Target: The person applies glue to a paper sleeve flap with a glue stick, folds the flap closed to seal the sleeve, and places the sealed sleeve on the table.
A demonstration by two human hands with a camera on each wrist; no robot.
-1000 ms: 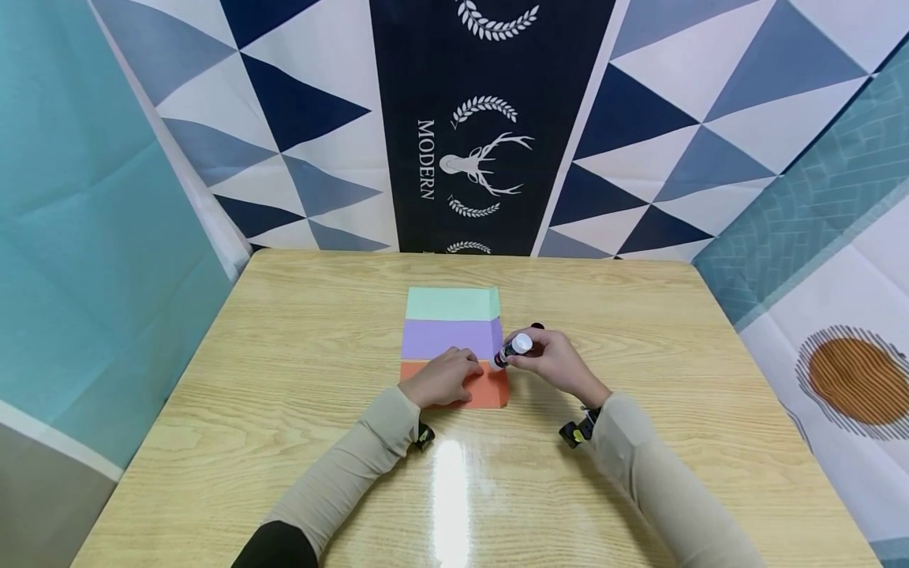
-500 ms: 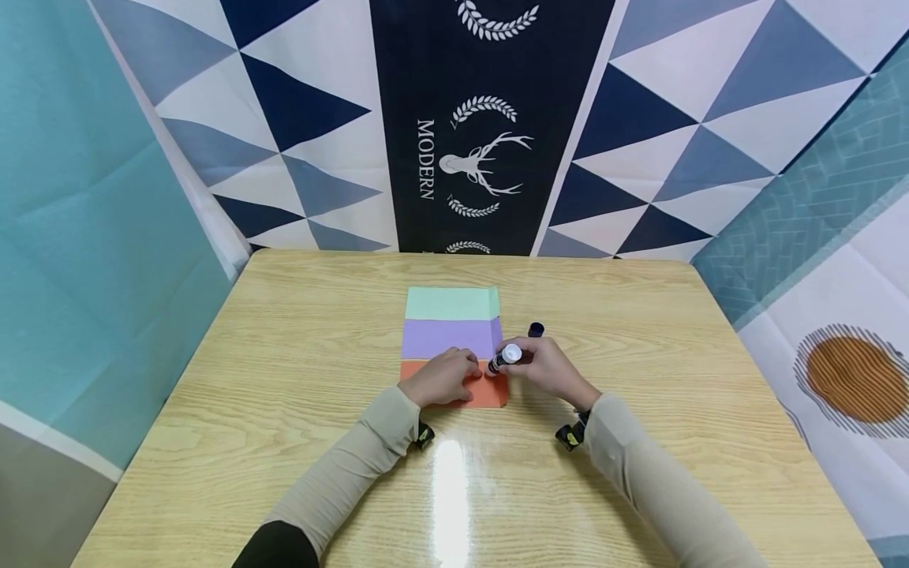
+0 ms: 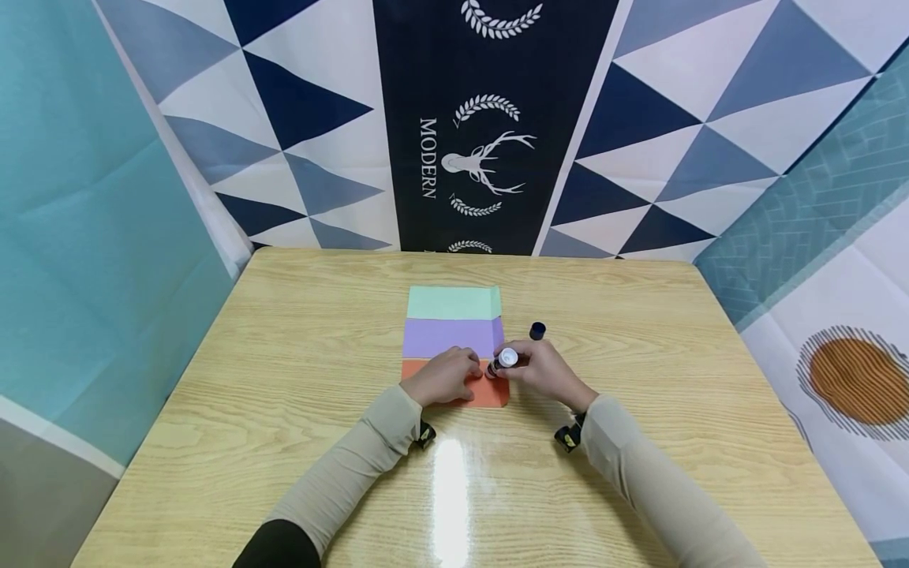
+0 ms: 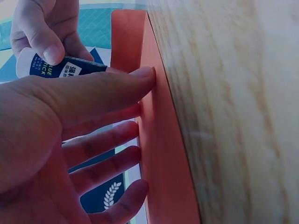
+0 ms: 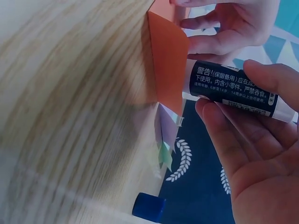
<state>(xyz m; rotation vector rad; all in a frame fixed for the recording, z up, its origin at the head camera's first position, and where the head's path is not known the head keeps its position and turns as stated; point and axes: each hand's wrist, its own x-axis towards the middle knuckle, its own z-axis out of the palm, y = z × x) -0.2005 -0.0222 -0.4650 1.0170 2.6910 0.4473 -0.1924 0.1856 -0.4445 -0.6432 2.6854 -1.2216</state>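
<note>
My right hand [image 3: 547, 372] pinches a dark glue stick [image 3: 501, 363] between thumb and fingers, its white base pointing up. The glue end meets the orange paper [image 3: 490, 392] near the fold of its right flap, which tilts up in the right wrist view. My left hand [image 3: 442, 380] rests on the same paper, its spread fingertips pressing the surface in the left wrist view. Behind the orange piece lie a purple paper [image 3: 443, 338] and a mint green paper [image 3: 447, 303], each with a folded right edge.
A dark blue cap [image 3: 537, 330] stands on the wooden table [image 3: 305, 339] just beyond my right hand. Patterned cloth [image 3: 469, 158] hangs behind the table's far edge, with more fabric at both sides.
My right hand has moved left and nearer to me with the glue stick, from the flap's upper edge onto the orange paper. The cap now shows fully. My left hand stays put.
</note>
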